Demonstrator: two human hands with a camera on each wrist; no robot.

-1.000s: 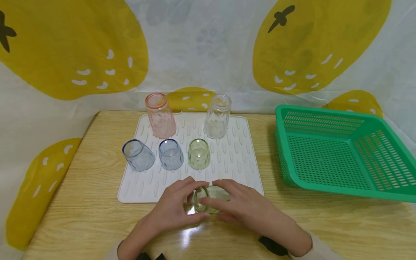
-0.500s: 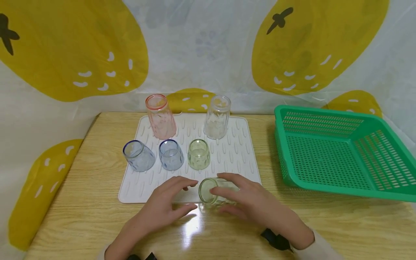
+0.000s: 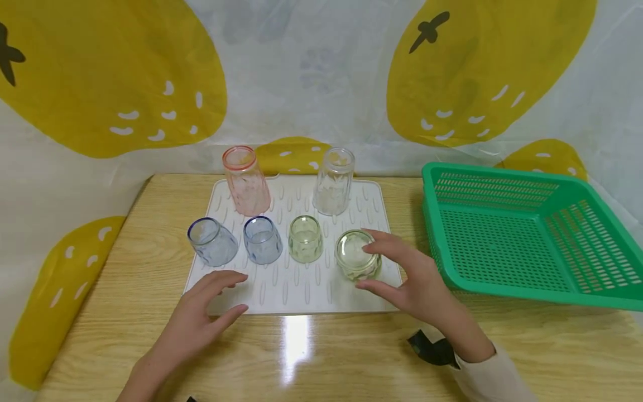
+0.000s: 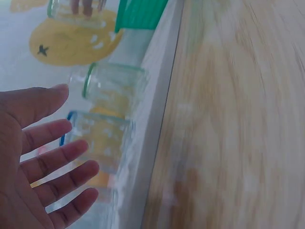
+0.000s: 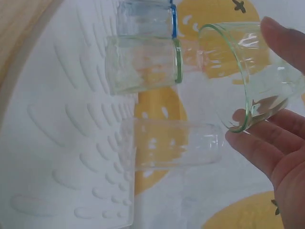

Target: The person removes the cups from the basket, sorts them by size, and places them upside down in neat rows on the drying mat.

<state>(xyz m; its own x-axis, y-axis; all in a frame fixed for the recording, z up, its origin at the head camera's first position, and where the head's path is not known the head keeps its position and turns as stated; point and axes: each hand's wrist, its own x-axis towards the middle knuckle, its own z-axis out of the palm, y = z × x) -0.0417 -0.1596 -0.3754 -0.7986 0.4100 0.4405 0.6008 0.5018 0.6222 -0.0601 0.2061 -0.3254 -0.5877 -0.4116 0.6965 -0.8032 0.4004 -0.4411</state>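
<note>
A small pale green glass [image 3: 351,259] is in my right hand [image 3: 419,282], held over the right front of the white ribbed mat [image 3: 296,293]. The right wrist view shows thumb on one side of this glass [image 5: 228,76] and fingers on the other, with a gap between it and the mat. My left hand [image 3: 198,315], fingers spread and holding nothing, hovers by the mat's front left. Across the mat's middle stand two blue-rimmed glasses [image 3: 263,248] and another green glass [image 3: 305,245]. Behind them are a tall pink glass [image 3: 249,192] and a tall clear glass [image 3: 332,190].
A green perforated basket [image 3: 452,279] stands to the right of the mat on the wooden table [image 3: 241,357]. A fabric sheet [image 3: 311,84] with yellow fruit print hangs behind the table. A black strap [image 3: 434,352] lies at the right wrist.
The green glass has moved from between both hands at the mat's front edge to the right and away, over the mat, in my right hand. My left hand has drawn back leftward.
</note>
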